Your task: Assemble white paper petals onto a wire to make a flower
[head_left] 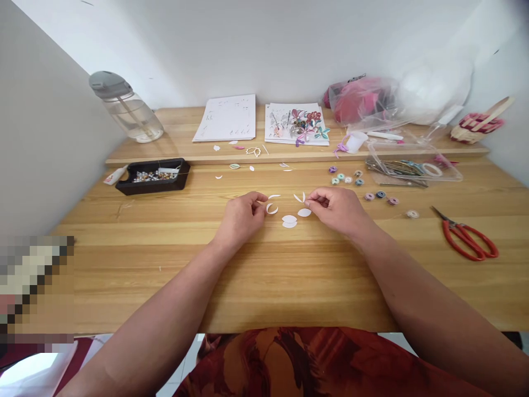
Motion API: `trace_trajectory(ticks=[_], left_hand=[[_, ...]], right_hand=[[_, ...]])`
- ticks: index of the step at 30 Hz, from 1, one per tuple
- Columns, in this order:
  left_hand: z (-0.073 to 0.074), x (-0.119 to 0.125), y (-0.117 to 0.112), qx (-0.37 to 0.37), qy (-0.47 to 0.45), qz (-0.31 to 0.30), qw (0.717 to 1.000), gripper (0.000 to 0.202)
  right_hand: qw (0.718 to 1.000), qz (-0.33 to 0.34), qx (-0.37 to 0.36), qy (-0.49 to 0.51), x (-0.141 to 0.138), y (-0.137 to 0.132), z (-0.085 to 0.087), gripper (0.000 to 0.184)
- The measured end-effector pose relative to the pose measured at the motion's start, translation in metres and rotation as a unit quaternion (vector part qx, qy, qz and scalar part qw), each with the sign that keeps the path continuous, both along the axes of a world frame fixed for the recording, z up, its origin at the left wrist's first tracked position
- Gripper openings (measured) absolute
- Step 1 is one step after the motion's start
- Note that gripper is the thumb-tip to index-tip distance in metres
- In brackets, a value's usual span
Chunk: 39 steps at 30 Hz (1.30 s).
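Note:
Several small white paper-like cutouts lie on the wooden table between my hands. My left hand (244, 217) is curled, thumb and forefinger close together, right beside a curved white crescent (272, 209) and a thin white strip (274, 196). Whether anything sits between those fingertips is hidden. On the other side, my right hand (338, 210) pinches at the lower end of a narrow white sliver (303, 197), with another slanted sliver (297, 198) close by. Just below its fingertips lies a white leaf-shaped piece (305, 212). Two more leaf shapes (290, 221) lie edge to edge nearer me.
Red-handled scissors (471, 238) and thread bobbins (381, 194) lie to the right. A plastic tool box (444, 170) stands behind them. At left are a black bead tray (152, 186) and a water bottle (128, 113). Papers (227, 118) and coloured flower ornaments (306, 132) rest on the raised back ledge.

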State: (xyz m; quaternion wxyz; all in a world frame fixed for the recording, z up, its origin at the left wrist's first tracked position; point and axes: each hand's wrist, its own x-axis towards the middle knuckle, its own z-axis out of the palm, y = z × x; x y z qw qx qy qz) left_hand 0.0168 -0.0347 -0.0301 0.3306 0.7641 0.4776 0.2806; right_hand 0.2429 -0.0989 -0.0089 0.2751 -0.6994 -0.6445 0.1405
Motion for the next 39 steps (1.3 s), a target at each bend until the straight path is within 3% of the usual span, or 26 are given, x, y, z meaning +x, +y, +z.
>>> trace_trajectory(ticks=[7,17,23,30,35,39], left_hand=[[0.009,0.001,-0.002,0.051,0.005,0.026,0.998,0.022],[0.002,0.008,-0.009,0.045,-0.07,-0.025,0.996,0.016],[0.001,0.011,-0.013,0.029,-0.11,-0.055,0.992,0.019],[0.005,0.02,-0.024,-0.087,-0.18,-0.116,0.973,0.025],[0.006,0.02,-0.023,-0.151,-0.199,-0.109,0.962,0.023],[0.007,0.02,-0.022,-0.236,-0.273,-0.086,0.929,0.027]], right_hand=[[0.997,0.045,-0.063,-0.029,0.006,-0.002,0.002,0.01],[0.996,0.056,-0.07,-0.004,0.002,-0.003,0.004,0.004],[0.991,0.091,-0.055,0.082,0.002,-0.004,0.006,0.005],[0.967,0.158,-0.059,0.193,-0.011,-0.008,0.01,0.015],[0.954,0.116,-0.063,0.27,-0.018,-0.008,0.008,0.027],[0.939,0.108,-0.089,0.316,-0.022,-0.007,0.006,0.031]])
